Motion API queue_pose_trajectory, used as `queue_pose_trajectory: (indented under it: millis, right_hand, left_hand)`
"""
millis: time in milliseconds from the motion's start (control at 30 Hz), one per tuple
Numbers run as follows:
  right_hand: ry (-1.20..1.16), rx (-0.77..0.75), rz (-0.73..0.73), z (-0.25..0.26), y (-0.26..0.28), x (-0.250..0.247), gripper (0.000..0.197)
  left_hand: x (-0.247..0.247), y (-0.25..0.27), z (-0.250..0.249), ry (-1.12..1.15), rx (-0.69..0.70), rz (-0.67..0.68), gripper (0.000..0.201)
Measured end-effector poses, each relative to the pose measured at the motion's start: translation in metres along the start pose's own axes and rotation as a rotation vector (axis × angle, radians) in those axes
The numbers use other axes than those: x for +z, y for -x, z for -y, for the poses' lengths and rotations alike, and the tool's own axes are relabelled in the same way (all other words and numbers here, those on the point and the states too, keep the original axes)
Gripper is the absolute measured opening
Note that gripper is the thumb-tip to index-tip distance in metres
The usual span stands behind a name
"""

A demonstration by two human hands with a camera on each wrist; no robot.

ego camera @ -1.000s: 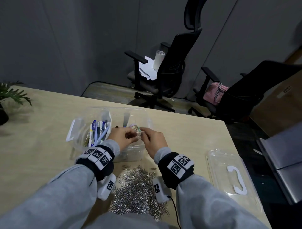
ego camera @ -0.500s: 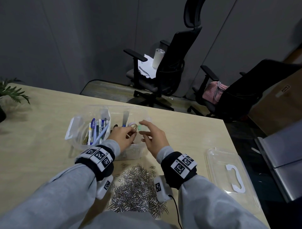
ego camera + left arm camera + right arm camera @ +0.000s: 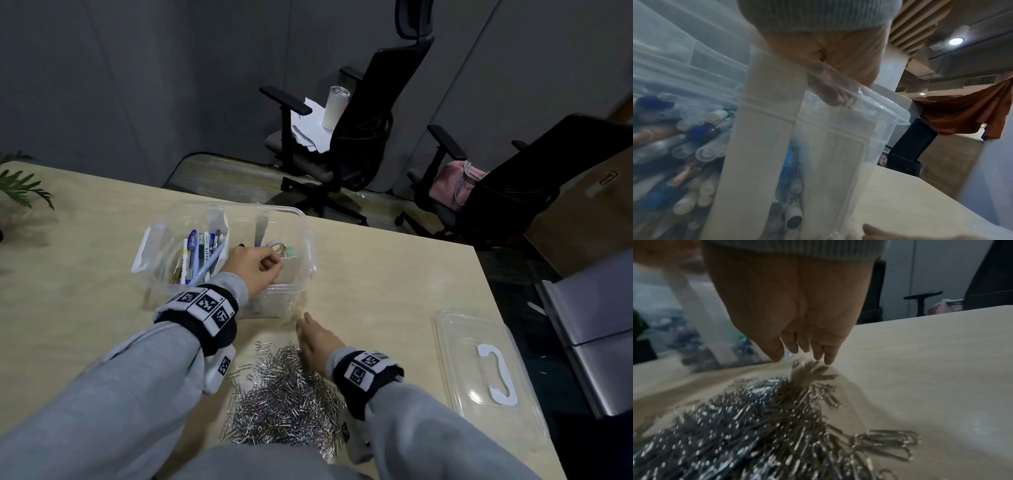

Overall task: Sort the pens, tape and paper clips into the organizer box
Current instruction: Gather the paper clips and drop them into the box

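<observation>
A clear organizer box (image 3: pixel 308 240) stands on the table, with pens (image 3: pixel 200 253) in its left compartment and tape rolls (image 3: pixel 279 248) at the back of the right one. My left hand (image 3: pixel 265 267) hovers over the right compartment with fingers curled; nothing shows in them. In the left wrist view those fingers (image 3: pixel 834 95) sit just behind the box rim (image 3: pixel 879 104), beside the pens (image 3: pixel 684 146). A big pile of silver paper clips (image 3: pixel 284 401) lies in front of the box. My right hand (image 3: pixel 801 356) reaches down with straight fingers, tips at the far edge of the paper clips (image 3: pixel 756 418).
The box's clear lid (image 3: pixel 479 363) with a white handle lies at the right, near the table's edge. A plant (image 3: pixel 20 188) stands at the far left. Two office chairs (image 3: pixel 359 137) stand beyond the table.
My right hand has left the box and dropped back to the front edge of the clip pile. The left hand stays over the right compartment.
</observation>
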State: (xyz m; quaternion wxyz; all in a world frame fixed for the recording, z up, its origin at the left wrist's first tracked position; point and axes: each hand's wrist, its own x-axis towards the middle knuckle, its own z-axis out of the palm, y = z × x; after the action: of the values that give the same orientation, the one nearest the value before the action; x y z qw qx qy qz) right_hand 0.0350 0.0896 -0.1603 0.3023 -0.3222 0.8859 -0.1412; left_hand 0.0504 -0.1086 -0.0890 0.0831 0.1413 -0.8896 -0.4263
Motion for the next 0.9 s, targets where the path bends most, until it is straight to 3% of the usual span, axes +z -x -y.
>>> queue_pose_trajectory:
  millis: [133,233,367,467,533,567,633,733,800,900]
  right_hand:
    - [0.237,-0.122,0.082,0.005,-0.018,0.024,0.063]
    - [0.238,-0.197,0.140,0.006,-0.014,0.035,0.062]
    - [0.194,-0.227,0.149,0.011,-0.009,0.040,0.077]
    - [0.326,-0.257,0.195,0.020,-0.011,0.042,0.075]
    - [0.375,-0.312,0.229,0.022,-0.010,0.046,0.068]
    - [0.370,-0.350,0.231,0.020,-0.008,0.049,0.063]
    - [0.316,-0.396,0.222,0.016,0.002,0.049,0.054]
    - [0.101,-0.291,0.108,-0.001,0.015,0.042,0.048]
    - [0.026,-0.197,0.022,-0.013,0.021,0.034,0.057]
    - [0.036,-0.043,0.075,-0.030,0.025,0.023,0.089]
  left_hand:
    - [-0.002,0.000,0.000,0.048,-0.007,0.000,0.005]
    - [-0.004,-0.002,-0.001,0.110,-0.038,-0.004,0.005]
    - [-0.007,0.000,-0.004,0.284,-0.105,-0.005,0.004]
    - [-0.008,0.013,-0.003,0.347,-0.048,-0.202,0.015]
    - [-0.014,0.029,-0.002,0.243,0.026,-0.401,0.015]
    - [-0.019,0.040,0.001,0.176,0.053,-0.440,0.012]
    - [-0.026,0.066,0.011,0.016,0.074,-0.339,0.011]
    - [-0.027,0.100,0.037,-0.323,0.031,0.070,0.027]
    - [-0.021,0.116,0.059,-0.416,-0.067,0.324,0.045]
    - [-0.004,0.134,0.090,-0.487,-0.195,0.591,0.084]
